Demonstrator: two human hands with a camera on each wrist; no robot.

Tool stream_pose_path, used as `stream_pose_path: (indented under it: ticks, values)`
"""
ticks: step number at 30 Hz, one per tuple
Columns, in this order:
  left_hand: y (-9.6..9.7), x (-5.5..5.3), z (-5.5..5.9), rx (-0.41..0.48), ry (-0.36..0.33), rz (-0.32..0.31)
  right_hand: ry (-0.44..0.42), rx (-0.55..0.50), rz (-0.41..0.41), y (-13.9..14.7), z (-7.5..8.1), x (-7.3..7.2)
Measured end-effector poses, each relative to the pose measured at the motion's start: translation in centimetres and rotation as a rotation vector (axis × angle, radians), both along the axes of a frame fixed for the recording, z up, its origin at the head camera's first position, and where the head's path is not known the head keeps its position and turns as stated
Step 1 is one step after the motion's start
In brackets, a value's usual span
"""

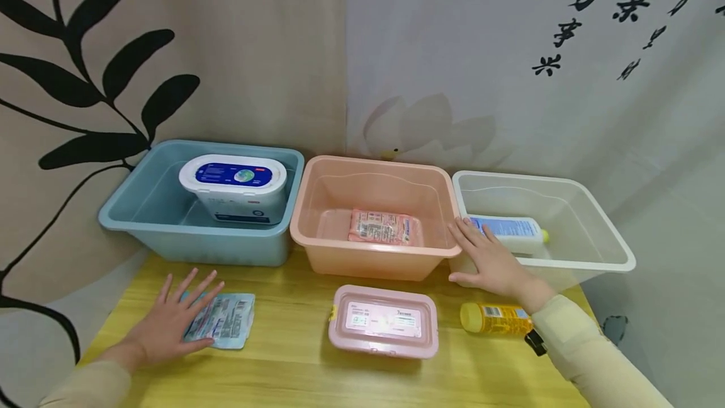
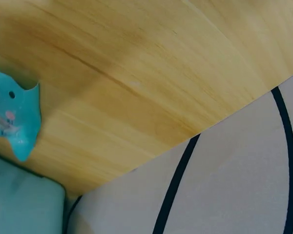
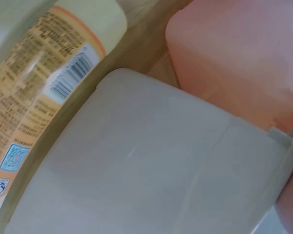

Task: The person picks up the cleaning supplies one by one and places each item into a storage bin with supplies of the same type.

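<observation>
My left hand [image 1: 170, 323], fingers spread and straight, lies over the left part of a flat light-blue packet [image 1: 235, 323] on the table; the packet's corner also shows in the left wrist view. At the front left rim of the white bin [image 1: 600, 232] is my right hand [image 1: 493, 263], its fingers extended over the edge. Inside that bin, just beyond the fingers, a white bottle with a blue label [image 1: 512, 235] lies on its side. Below the right hand a yellow bottle [image 1: 504, 320] lies on the table, partly hidden by the sleeve.
A blue bin [image 1: 198, 247] holds a white lidded tub [image 1: 243, 200]. The pink-orange bin [image 1: 368, 263] in the middle holds a pink packet [image 1: 382, 228]. A pink lidded box [image 1: 383, 322] sits on the wooden table [image 1: 283, 376] between the hands. Curtains hang behind the bins.
</observation>
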State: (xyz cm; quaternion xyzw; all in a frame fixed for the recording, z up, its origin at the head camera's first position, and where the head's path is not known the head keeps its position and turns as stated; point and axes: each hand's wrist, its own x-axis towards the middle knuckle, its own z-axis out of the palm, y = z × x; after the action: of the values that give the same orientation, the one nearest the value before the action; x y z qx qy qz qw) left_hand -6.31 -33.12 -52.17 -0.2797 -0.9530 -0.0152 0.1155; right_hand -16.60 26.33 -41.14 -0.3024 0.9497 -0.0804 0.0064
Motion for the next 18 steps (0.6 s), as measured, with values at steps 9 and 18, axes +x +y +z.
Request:
stream_pose_path:
  ticks: [9, 18]
  values:
    - [0.2, -0.1, -2.0, 0.014, -0.128, 0.040, 0.001, 0.046, 0.005, 0.6, -0.1, 0.1]
    - [0.4, -0.4, -3.9, 0.108, -0.304, 0.092, 0.033, 0.042, 0.025, 0.8, -0.5, 0.1]
